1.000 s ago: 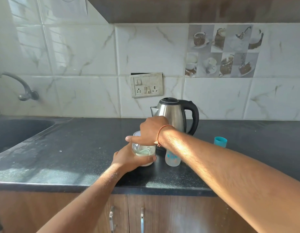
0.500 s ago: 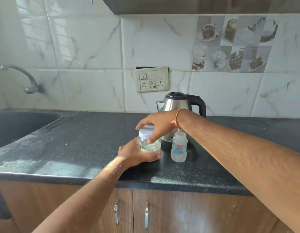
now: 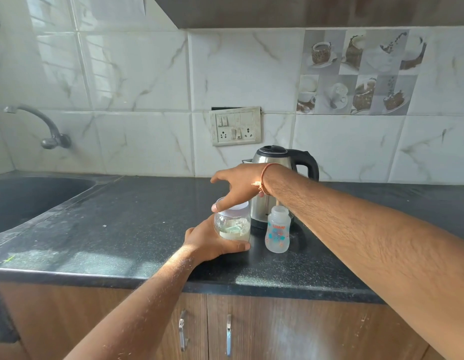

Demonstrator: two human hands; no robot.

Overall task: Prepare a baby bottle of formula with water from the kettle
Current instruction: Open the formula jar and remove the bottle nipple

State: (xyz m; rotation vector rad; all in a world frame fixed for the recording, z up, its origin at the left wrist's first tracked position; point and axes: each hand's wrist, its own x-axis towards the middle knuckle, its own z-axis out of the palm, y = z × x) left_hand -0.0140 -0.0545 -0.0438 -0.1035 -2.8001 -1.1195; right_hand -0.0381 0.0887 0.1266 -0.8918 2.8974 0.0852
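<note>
A small clear jar with pale formula powder in the bottom and a white lid stands on the black counter. My left hand wraps its lower part from the left. My right hand hovers over the lid with the fingers spread and only the thumb tip resting on the lid's rim. An open, uncapped baby bottle with a coloured print stands just right of the jar. Behind both is the steel kettle with a black lid and handle, partly hidden by my right wrist.
A dark sink with a wall tap lies at the far left. A switchboard is on the tiled wall above the kettle. Wooden cabinet doors with metal handles sit under the counter edge.
My right hand has loosened from the lid, the fingers lifting and spreading until only the thumb touches it. The left hand stays on the jar. The camera has shifted, so the scene sits further right.
</note>
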